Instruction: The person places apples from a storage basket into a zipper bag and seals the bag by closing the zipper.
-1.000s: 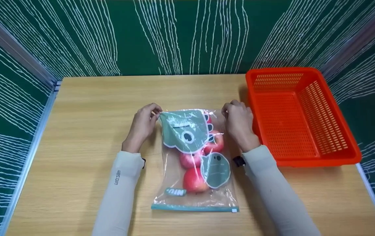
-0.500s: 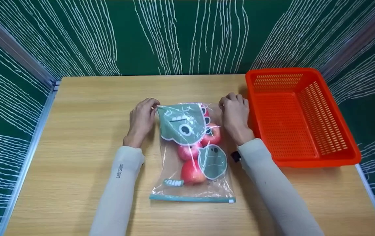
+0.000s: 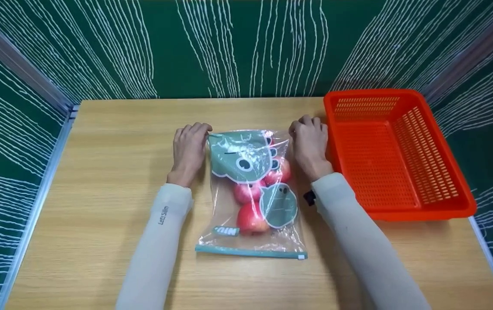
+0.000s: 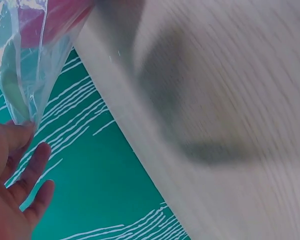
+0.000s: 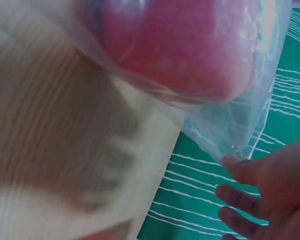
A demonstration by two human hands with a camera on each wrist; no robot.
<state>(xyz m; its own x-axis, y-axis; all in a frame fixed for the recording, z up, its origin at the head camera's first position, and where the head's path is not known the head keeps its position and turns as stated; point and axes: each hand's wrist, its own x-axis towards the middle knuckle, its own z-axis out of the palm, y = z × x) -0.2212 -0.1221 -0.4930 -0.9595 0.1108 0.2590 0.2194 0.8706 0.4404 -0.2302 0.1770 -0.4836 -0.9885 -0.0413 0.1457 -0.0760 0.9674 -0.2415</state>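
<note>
A clear zip bag (image 3: 227, 211) with green cartoon prints lies on the table, its teal slider strip (image 3: 251, 251) toward me. Several red apples (image 3: 251, 218) show through the plastic. My left hand (image 3: 190, 148) pinches the bag's far left corner; in the left wrist view the thumb and a finger grip the plastic (image 4: 32, 95) while other fingers stay loose. At the far right corner my right hand (image 3: 310, 144) pinches the bag too. The right wrist view has an apple (image 5: 180, 50) close up inside the bag, above the thumb holding the corner.
An orange-red plastic basket (image 3: 401, 213) with slotted sides stands at the right, close beside my right hand. The wooden table (image 3: 108, 172) ends at a green wall (image 3: 246, 51) with white wavy lines at the back.
Both hands have moved away from me toward the table's far edge, and the bag with the apples has shifted with them. The basket stays where it was.
</note>
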